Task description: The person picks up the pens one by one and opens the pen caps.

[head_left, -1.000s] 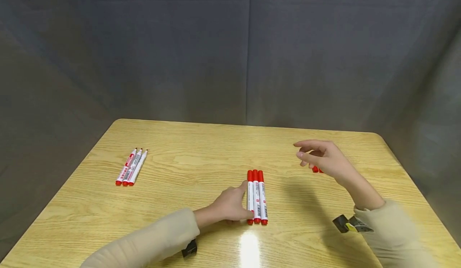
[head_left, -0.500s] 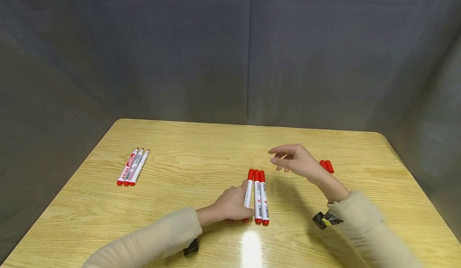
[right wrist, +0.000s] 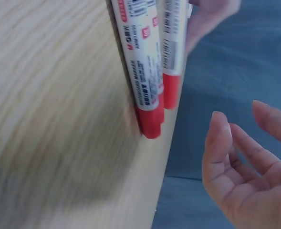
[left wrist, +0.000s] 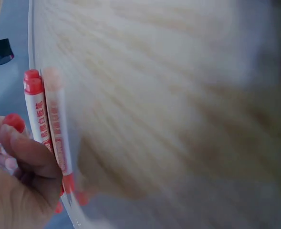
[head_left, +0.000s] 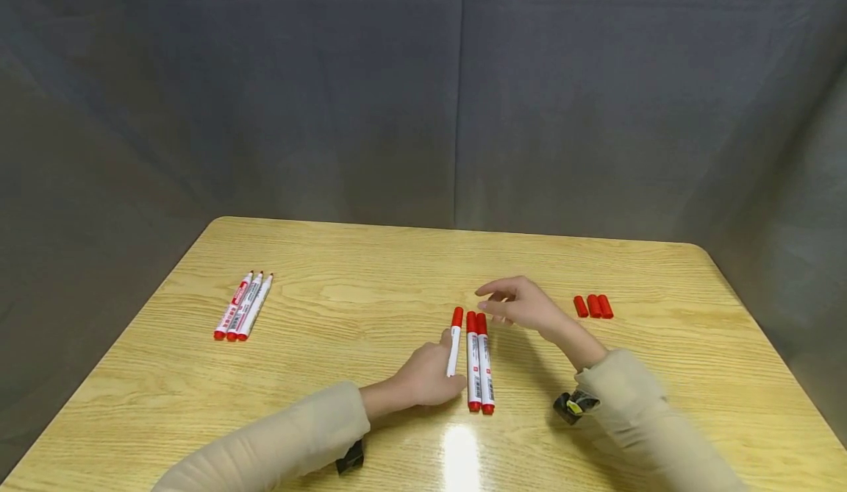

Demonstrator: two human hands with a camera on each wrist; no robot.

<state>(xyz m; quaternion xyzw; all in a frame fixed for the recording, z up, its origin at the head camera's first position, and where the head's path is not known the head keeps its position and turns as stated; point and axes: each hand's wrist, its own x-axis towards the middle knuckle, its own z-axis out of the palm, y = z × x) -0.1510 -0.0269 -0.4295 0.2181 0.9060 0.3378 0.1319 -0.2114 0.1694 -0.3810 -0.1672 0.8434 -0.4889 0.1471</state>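
Now holds one marker [head_left: 454, 351] clear of the adjacent pair [head_left: 473, 363], between thumb and fingers of the left hand [head_left: 426, 376], with loose-fingered right hand [head_left: 520, 305] nearer.

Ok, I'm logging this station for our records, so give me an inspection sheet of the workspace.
Surface: wood-grain table, bright glare on its near part.
Job's things: one held capped marker; two capped markers side by side; three uncapped markers at the left; three red caps in a row at the right.
Clutter: nothing seen.
Hands: left hand grips one marker; right hand holds nothing, near the two markers' upper ends.
Cables: nothing seen.
Surroundings: dark grey cloth behind and at both sides; black device at each cuff.
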